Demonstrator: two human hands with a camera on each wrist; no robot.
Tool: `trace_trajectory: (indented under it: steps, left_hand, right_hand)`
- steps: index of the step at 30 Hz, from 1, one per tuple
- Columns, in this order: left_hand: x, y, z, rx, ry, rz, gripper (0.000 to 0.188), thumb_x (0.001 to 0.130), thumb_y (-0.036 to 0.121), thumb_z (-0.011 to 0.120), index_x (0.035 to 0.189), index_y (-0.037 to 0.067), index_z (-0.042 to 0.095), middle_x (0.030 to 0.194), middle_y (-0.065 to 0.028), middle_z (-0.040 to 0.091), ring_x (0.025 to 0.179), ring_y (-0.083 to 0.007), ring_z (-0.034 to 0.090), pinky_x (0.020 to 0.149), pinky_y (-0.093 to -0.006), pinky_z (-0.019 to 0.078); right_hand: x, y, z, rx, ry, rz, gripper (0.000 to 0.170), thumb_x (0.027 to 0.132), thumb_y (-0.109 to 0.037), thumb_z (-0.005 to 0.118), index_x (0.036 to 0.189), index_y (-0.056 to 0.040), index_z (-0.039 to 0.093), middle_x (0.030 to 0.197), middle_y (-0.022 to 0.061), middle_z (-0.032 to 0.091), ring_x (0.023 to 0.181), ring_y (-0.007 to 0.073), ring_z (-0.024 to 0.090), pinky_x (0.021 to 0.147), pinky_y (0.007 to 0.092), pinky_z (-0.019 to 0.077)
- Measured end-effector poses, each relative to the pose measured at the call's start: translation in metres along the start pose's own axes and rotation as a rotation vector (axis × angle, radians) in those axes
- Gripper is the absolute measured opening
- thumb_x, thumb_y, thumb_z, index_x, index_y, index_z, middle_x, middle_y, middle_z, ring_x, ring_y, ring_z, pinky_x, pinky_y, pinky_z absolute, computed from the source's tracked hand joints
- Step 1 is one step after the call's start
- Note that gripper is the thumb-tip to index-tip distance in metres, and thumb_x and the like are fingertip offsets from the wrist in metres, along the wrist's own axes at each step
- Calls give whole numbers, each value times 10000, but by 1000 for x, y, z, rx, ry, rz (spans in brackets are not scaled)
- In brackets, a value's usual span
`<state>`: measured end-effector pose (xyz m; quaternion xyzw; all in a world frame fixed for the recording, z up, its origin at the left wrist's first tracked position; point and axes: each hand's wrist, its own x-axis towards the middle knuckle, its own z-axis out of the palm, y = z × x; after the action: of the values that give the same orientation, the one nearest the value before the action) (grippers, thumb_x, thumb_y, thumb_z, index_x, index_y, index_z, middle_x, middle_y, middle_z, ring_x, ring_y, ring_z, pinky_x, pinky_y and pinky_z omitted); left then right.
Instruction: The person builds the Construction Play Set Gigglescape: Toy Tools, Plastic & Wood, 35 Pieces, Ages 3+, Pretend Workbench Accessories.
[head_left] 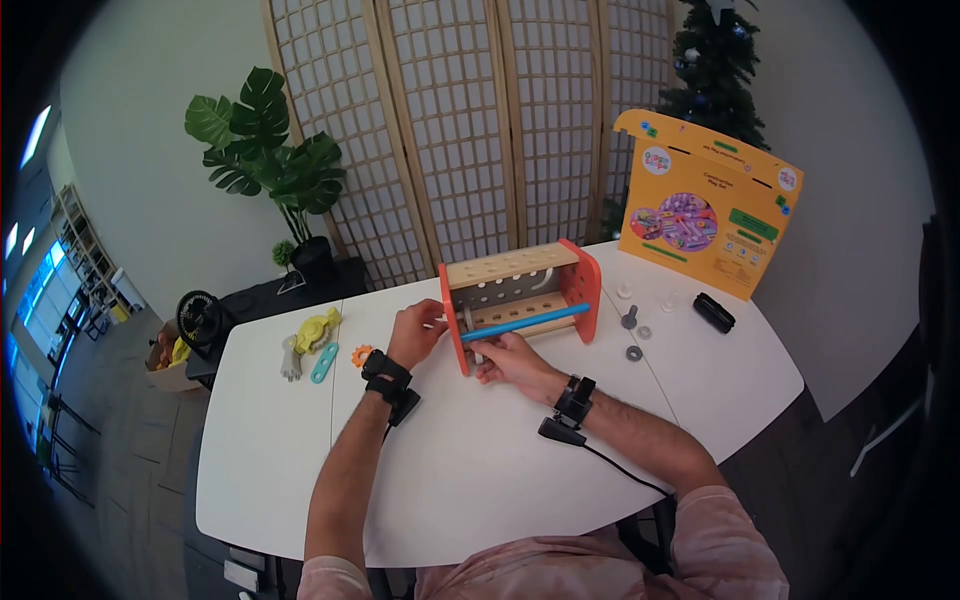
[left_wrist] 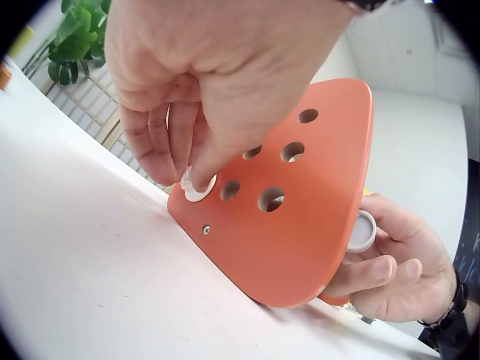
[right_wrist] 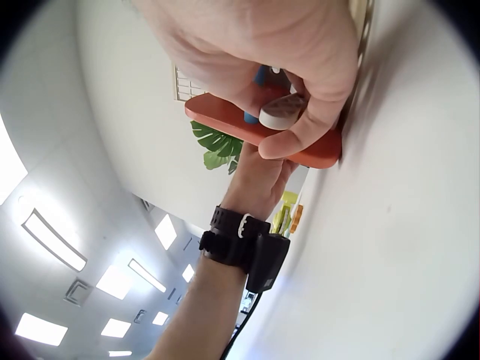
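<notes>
A wooden toy toolbox with red end panels stands near the back of the white table, a blue rod running across its front. At the outer face of the left red end panel, which has several round holes, my left hand pinches a white plastic piece low at one corner. My right hand is at the inner side of the same panel, below the rod. Between its thumb and fingers it holds a light grey round-ended piece, whose far end is hidden.
Left on the table lie a yellow toy piece, a teal perforated strip and an orange gear. To the toolbox's right are a grey bolt, a grey nut and a black object. A yellow box stands behind them.
</notes>
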<state>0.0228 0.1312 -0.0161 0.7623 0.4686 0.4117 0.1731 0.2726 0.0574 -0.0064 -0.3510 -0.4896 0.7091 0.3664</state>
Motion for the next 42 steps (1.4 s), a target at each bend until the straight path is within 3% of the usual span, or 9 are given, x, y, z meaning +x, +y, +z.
trace_trajectory:
  steps: [10, 13, 15, 24, 30, 33, 35, 38, 42]
  left_hand:
    - [0, -2, -2, 3, -40, -59, 250, 932, 75, 856, 1150, -24, 787, 1019, -184, 840, 912, -279, 835, 840, -368, 669]
    - [1, -7, 0, -23, -42, -65, 237, 933, 59, 853, 1142, -30, 785, 1019, -188, 839, 925, -284, 838, 857, -362, 671]
    - [2, -8, 0, -31, -46, -72, 230, 933, 52, 852, 1135, -32, 783, 1017, -189, 839, 930, -286, 839, 865, -359, 672]
    - [1, 7, -7, 46, -55, -26, 196, 933, 52, 851, 1108, -14, 796, 999, -165, 846, 932, -285, 840, 839, -346, 660]
    - [3, -6, -5, -232, 32, -30, 149, 964, 48, 810, 1107, 9, 827, 1016, -135, 854, 882, -208, 823, 823, -335, 645]
    - [5, -5, -3, -414, 105, -220, 131, 983, 43, 780, 1092, -4, 835, 994, -117, 848, 862, -172, 801, 798, -316, 634]
    - [6, 4, -7, -171, -36, -451, 152, 993, 40, 764, 1119, -22, 824, 951, -113, 839, 869, -156, 791, 785, -301, 623]
    - [3, -9, -2, -289, -59, -494, 196, 1014, 79, 758, 1170, -32, 803, 949, -104, 831, 877, -158, 784, 789, -309, 626]
    - [-1, -20, 1, -481, -22, -251, 229, 1022, 95, 754, 1213, -25, 790, 1007, -104, 828, 891, -164, 780, 807, -308, 633]
  right_hand:
    - [-3, -4, 2, 59, -35, -7, 252, 1115, -263, 674, 1263, -62, 649, 1094, 49, 707, 847, 105, 707, 754, 276, 623]
    - [-4, -4, 3, 130, -64, 2, 308, 1127, -255, 670, 1364, -66, 613, 1220, 52, 685, 856, 104, 703, 760, 293, 610]
    - [-6, -6, 6, 141, -53, -19, 254, 1128, -268, 657, 1277, -63, 639, 1081, 51, 711, 833, 107, 708, 740, 271, 609]
    - [-2, -4, 5, 136, -96, -8, 234, 1143, -283, 636, 1244, -72, 622, 1027, 60, 706, 800, 104, 704, 721, 269, 599]
    - [1, -1, 2, 136, -117, 12, 294, 1141, -267, 644, 1360, -75, 599, 1116, 50, 696, 842, 107, 713, 733, 277, 587]
    - [1, -1, 2, 120, -121, 0, 289, 1146, -268, 633, 1358, -76, 598, 1116, 51, 695, 844, 106, 714, 734, 280, 590]
    - [-1, -3, 4, 107, -122, 2, 284, 1149, -267, 627, 1355, -73, 598, 1118, 52, 694, 847, 105, 714, 737, 282, 592]
    - [-2, -5, 4, 89, -119, 15, 277, 1153, -264, 616, 1348, -68, 599, 1119, 54, 693, 850, 101, 712, 741, 285, 597]
    - [-3, -5, 5, 91, -111, 3, 274, 1154, -262, 612, 1341, -62, 601, 1105, 60, 693, 845, 97, 706, 743, 286, 599]
